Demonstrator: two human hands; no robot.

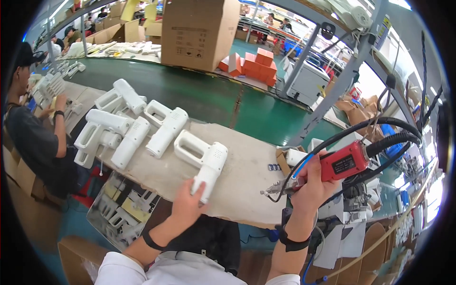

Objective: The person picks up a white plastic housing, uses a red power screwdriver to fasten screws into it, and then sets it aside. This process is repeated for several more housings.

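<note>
One white housing: long axis runs away, slightly rightward; left hand pinches near end. Right hand grips red tool, some fingers hidden.

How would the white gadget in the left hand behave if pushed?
The white gadget looks smooth and hard, so it's probably stiff and slightly slippery. Its handle loop sticks out sideways, so sliding seems likelier than rolling.

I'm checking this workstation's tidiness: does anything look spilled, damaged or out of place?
Nothing stands out as spilled or damaged. Only the white housings on the left of the bench look untidy, lying at mixed angles, some overlapping.
</note>
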